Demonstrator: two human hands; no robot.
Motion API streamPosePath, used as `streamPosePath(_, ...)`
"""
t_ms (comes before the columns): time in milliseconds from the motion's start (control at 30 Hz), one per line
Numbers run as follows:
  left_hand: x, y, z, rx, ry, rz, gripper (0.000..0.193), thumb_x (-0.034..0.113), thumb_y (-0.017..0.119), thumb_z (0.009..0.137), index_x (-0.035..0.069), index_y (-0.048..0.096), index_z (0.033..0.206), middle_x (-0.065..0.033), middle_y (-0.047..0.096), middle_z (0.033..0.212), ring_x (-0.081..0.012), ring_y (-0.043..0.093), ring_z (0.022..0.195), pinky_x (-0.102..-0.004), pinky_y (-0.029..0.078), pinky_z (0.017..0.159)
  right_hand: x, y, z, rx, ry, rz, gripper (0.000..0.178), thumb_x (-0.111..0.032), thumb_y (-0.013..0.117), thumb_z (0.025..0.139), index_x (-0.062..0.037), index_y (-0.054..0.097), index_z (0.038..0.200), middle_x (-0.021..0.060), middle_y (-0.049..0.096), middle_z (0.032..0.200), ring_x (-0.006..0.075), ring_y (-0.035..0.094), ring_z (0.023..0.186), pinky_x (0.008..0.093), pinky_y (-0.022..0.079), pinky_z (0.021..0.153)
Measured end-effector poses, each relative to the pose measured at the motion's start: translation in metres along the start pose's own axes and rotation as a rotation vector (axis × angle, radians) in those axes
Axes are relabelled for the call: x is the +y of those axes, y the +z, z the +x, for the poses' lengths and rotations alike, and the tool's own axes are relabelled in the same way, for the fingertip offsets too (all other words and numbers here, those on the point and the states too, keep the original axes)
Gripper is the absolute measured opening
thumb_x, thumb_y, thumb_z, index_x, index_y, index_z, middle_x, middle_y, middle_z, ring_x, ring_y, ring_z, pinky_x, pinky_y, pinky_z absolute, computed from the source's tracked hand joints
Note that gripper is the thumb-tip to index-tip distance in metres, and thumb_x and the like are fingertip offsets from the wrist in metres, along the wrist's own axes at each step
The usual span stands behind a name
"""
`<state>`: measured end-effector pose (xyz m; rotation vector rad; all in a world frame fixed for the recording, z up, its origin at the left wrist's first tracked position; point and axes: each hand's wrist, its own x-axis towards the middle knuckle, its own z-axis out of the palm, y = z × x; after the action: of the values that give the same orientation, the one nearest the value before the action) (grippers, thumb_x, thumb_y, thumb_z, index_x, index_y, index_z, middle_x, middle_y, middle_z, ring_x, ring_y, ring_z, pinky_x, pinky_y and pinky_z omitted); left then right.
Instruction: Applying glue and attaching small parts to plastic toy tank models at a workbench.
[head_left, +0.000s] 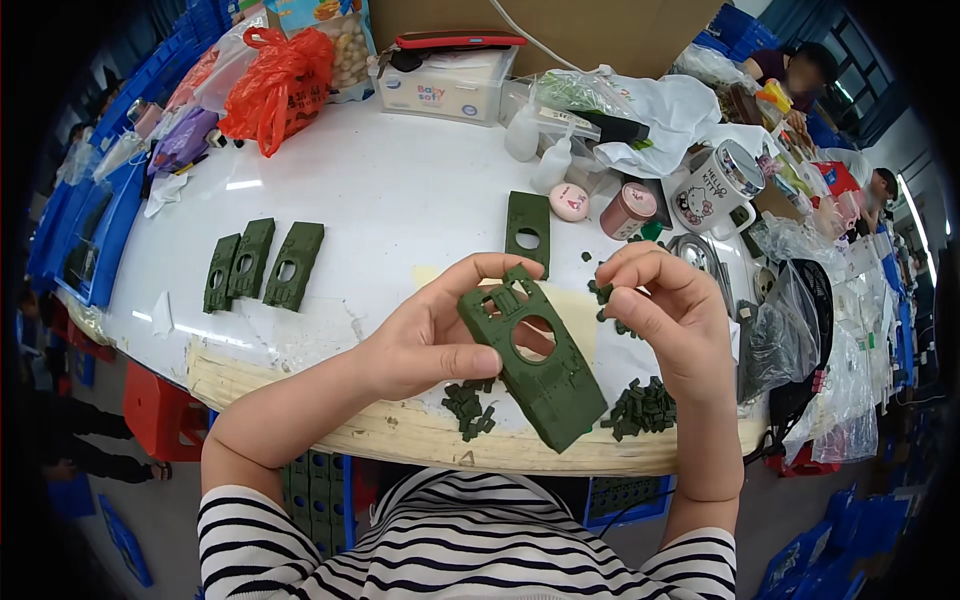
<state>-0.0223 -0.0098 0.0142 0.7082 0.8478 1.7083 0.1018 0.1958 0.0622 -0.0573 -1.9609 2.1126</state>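
My left hand (440, 335) grips a dark green plastic model tank hull (550, 385) by its left side, tilted above the table's front edge. A large round hole and smaller cutouts pierce the hull. To its right, my right hand (665, 305) pinches a small green plastic part (601, 291) between thumb and fingertips, apart from the hull. Loose small green parts lie in one pile (469, 408) under my left hand and a bigger pile (641, 408) below my right. Another hull (528, 230) rests flat just beyond my hands.
Three more green hulls (245, 258) lie at the left. Behind my right hand stand a pink tin (629, 210), a white lidded mug (715, 190) and white squeeze bottles (552, 165). A plastic box (440, 92) and red bag (280, 90) sit at the back. Other people sit far right.
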Motion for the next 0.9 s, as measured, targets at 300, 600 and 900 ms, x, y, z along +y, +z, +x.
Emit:
streamPosePath(300, -0.001, 0.015, -0.001, -0.049, -0.059, 0.024, 0.079, 0.011, 0.064, 0.087, 0.009, 0.014, 0.148, -0.0128, 0.043, 0.132, -0.0234, 0.054, 0.115, -0.0398, 0.052, 0.092, 0.006, 0.020, -0.006, -0.011, -0.013, -0.140, 0.008, -0.006, 0.068, 0.080, -0.0002, 0.066, 0.085, 0.0117, 0.053, 0.113, 0.0161, 0.050, 0.107, 0.0325, 0.037, 0.095)
streamPosePath(600, -0.017, 0.008, -0.001, -0.100, 0.054, 0.131, 0.072, -0.002, 0.059, 0.088, 0.010, 0.017, 0.145, -0.0127, 0.041, 0.132, -0.0199, 0.051, 0.118, -0.0383, 0.052, 0.093, 0.012, 0.034, -0.009, -0.009, -0.122, -0.382, 0.006, -0.006, 0.069, 0.075, -0.0032, 0.066, 0.078, 0.0122, 0.053, 0.110, 0.0192, 0.050, 0.107, 0.0342, 0.037, 0.096)
streamPosePath(900, -0.017, 0.008, -0.001, -0.086, 0.036, 0.122, 0.070, -0.005, 0.056, 0.088, 0.010, 0.017, 0.145, -0.0138, 0.037, 0.136, -0.0178, 0.050, 0.118, -0.0340, 0.052, 0.093, 0.019, 0.039, -0.009, 0.005, -0.202, -0.485, 0.006, -0.007, 0.070, 0.074, -0.0041, 0.065, 0.076, 0.0116, 0.053, 0.110, 0.0200, 0.053, 0.103, 0.0321, 0.041, 0.089)
